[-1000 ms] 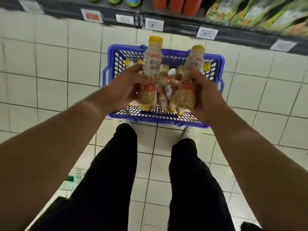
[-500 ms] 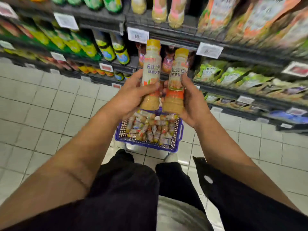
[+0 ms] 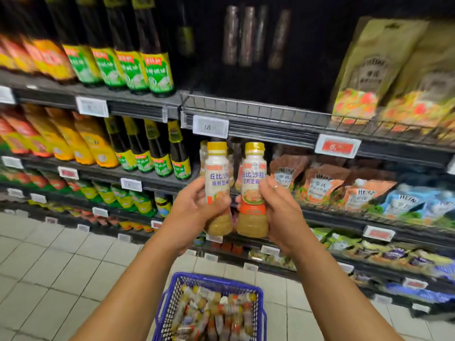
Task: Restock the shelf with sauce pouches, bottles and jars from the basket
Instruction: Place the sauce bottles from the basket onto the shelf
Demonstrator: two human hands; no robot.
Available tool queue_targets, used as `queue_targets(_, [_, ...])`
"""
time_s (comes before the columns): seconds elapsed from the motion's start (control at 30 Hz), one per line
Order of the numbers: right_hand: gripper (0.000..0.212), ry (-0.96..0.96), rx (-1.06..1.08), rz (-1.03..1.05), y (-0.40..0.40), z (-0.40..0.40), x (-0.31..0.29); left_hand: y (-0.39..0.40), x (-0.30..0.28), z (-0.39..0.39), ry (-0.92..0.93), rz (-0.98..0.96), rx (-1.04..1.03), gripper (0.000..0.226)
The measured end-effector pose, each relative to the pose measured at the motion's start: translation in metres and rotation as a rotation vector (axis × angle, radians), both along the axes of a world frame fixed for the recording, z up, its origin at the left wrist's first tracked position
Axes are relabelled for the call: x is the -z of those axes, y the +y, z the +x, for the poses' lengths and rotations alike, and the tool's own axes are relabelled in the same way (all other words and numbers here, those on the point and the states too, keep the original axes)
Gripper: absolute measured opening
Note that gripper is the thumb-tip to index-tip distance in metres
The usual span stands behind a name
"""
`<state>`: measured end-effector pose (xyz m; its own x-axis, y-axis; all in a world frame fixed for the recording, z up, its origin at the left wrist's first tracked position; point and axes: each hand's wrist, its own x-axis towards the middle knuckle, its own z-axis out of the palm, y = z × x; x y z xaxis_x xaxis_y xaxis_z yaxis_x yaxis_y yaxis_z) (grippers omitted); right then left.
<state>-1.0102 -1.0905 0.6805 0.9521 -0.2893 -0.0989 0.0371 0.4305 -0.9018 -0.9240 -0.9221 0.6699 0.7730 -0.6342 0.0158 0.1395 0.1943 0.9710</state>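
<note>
Nearest, on the tiled floor (image 3: pixel 49 271), the blue basket (image 3: pixel 248 290) sits heaped with more dressing bottles (image 3: pixel 214 313). Above it, the left hand (image 3: pixel 194 212) is wrapped round one yellow-capped sesame dressing bottle (image 3: pixel 217 178), and the right hand (image 3: pixel 283 215) grips a second bottle (image 3: pixel 253 183); both stand upright, side by side, almost touching. Behind them the shelf (image 3: pixel 270 134) holds Heinz pouches (image 3: pixel 317 185) to the right and dark sauce bottles (image 3: pixel 157 148) to the left.

dark shelf gap (image 3: pixel 258 166) behind raised bottles (image 3: pixel 253 190), pouches (image 3: pixel 317 183) rightward
</note>
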Motion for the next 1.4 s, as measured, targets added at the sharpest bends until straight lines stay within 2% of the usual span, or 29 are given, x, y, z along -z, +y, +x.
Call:
queue_targets(0.07, [0.042,-0.017,0.035,-0.031,0.008,0.015,-0.010,0.005,-0.011,0.017,-0.027,-0.031,0.017,0.033])
queue_targets(0.23, [0.044,-0.003,0.151,-0.087,0.028,0.048,-0.033,0.016,-0.039,0.065,-0.100,-0.039,0.070,0.043])
queue_targets(0.53, [0.047,-0.080,0.273,-0.225,0.031,0.087,-0.070,0.003,-0.070,0.133,-0.205,-0.066,0.141,0.043])
queue_targets(0.73, [0.033,-0.125,0.275,-0.407,-0.020,0.104,-0.118,-0.048,-0.119,0.168,-0.341,-0.065,0.074,0.047])
queue_targets(0.93, [0.020,-0.079,0.344,-0.483,-0.088,0.129,-0.162,-0.109,-0.162,0.217,-0.480,0.130,-0.032,0.026])
queue_targets(1.03, [0.015,-0.029,0.373,-0.500,-0.112,0.148,-0.168,-0.134,-0.165,0.234,-0.544,0.248,-0.051,0.029])
queue_targets(1.13, [0.012,0.026,0.411,-0.533,-0.129,0.165,-0.164,-0.163,-0.156,0.248,-0.598,0.301,-0.044,0.048])
queue_targets(1.27, [0.031,0.061,0.434,-0.500,-0.144,0.189,-0.152,-0.193,-0.141,0.263,-0.672,0.355,-0.066,0.059])
queue_targets(1.4, [0.030,0.092,0.439,-0.643,-0.165,0.210,-0.143,-0.210,-0.129,0.275,-0.699,0.325,-0.032,0.057])
